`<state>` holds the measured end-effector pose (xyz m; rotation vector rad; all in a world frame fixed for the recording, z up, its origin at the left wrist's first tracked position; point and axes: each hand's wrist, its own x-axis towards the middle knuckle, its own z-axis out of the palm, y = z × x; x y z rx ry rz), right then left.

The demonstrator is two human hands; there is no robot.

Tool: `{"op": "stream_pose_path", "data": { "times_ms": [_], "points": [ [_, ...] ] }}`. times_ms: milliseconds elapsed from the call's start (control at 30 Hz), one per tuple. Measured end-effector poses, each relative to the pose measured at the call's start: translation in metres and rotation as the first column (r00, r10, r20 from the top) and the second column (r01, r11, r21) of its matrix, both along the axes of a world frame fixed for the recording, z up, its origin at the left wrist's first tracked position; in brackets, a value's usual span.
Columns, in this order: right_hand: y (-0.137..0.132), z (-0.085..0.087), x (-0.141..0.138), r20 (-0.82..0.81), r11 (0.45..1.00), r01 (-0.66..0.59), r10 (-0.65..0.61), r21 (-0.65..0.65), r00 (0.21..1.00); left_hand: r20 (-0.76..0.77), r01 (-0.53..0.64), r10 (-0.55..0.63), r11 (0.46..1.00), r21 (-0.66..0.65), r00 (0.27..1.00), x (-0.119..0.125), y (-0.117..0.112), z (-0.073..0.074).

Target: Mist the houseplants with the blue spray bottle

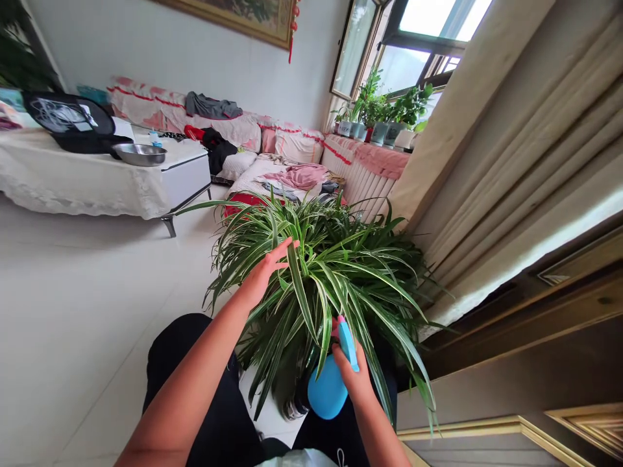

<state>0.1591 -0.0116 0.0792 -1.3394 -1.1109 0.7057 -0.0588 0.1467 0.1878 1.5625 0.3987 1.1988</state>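
At the far left a steel bowl (139,154) sits on the lace-covered surface (73,180), above the tiled floor (97,311). My left hand (267,269) is raised on a forward-stretched arm, fingers spread apart and touching the leaves of the spider plant (331,279), which stands between my forearms. My right hand (351,373) is clamped around a blue spray bottle (327,389) with a pink trigger, just under the leaves, and further right hangs a beige curtain (506,168)

Tile floor (97,324) lies open left of the spider plant (321,279); a curtain (511,162) and wooden panel (530,344) block its right
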Motion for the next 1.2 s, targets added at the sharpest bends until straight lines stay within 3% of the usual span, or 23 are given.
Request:
{"op": "stream_pose_path", "data": {
  "times_ms": [133,200,300,367,500,733,967,1033,1100,1200],
  "points": [
    [-0.013,0.002,-0.009,0.021,0.997,-0.019,0.021,-0.079,1.0,0.01,-0.003,0.003,1.0,0.003,1.0,-0.003,0.001,-0.007],
    [-0.015,-0.003,-0.021,-0.044,0.985,-0.034,0.027,-0.171,0.999,0.03,-0.009,0.009,1.0,-0.002,0.999,-0.003,0.002,-0.009],
    [-0.014,-0.026,-0.049,-0.231,0.952,-0.026,-0.047,-0.306,0.972,0.068,-0.023,0.024,1.0,-0.012,0.997,0.0,0.003,-0.011],
    [-0.012,-0.046,-0.069,-0.298,0.957,-0.048,-0.041,-0.285,0.954,0.09,-0.022,0.024,0.999,-0.027,0.996,0.002,0.004,-0.015],
    [-0.011,-0.07,-0.09,-0.255,0.96,-0.072,0.001,-0.269,0.967,0.123,-0.025,0.037,0.995,-0.098,0.992,0.0,0.005,-0.032],
    [-0.02,-0.062,-0.083,-0.105,0.961,-0.099,0.074,-0.257,0.992,0.203,-0.069,0.107,0.98,-0.185,0.973,-0.011,0.005,-0.06],
    [-0.025,-0.062,-0.084,0.007,0.979,-0.087,0.09,-0.183,0.996,0.253,-0.186,0.247,0.952,-0.241,0.936,-0.02,-0.005,-0.058],
    [-0.027,-0.06,-0.085,0.075,0.984,-0.132,0.141,-0.12,0.987,0.242,-0.274,0.347,0.917,-0.291,0.906,-0.026,-0.013,-0.061],
    [-0.027,-0.06,-0.086,0.123,0.981,-0.173,0.183,-0.088,0.975,0.224,-0.387,0.489,0.84,-0.38,0.843,-0.031,-0.028,-0.072],
    [-0.024,-0.062,-0.086,0.16,0.976,-0.192,0.207,-0.104,0.965,0.125,-0.549,0.716,0.623,-0.557,0.686,-0.028,-0.07,-0.107]
  ]
}}
